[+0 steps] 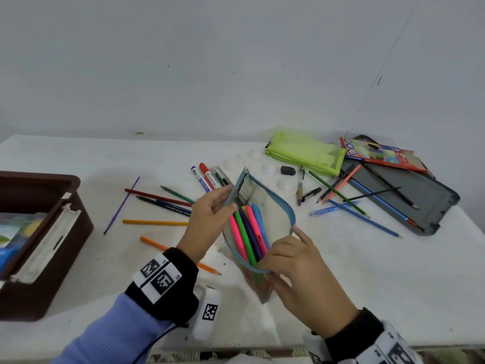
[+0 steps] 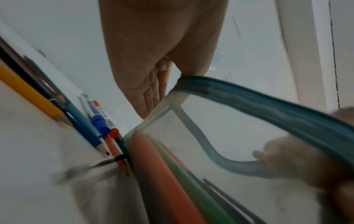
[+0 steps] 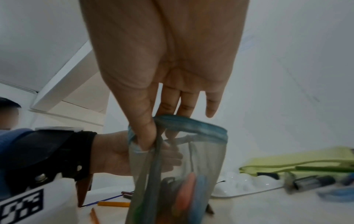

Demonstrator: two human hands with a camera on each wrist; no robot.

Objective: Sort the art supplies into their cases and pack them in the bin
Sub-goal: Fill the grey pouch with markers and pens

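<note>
Here, at frame centre, the left hand (image 1: 207,219) and right hand (image 1: 296,261) each pinch the clear pouch's (image 1: 273,206) blue rim, markers (image 1: 249,232) inside.

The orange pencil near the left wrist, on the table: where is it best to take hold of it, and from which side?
Probably at the blunt far-left end of the orange pencil, pinched across its width from above. It lies flat on the table, and its middle passes under the left hand, which holds the mesh pouch; only the ends are free, and the near end is the sharp tip.
</note>
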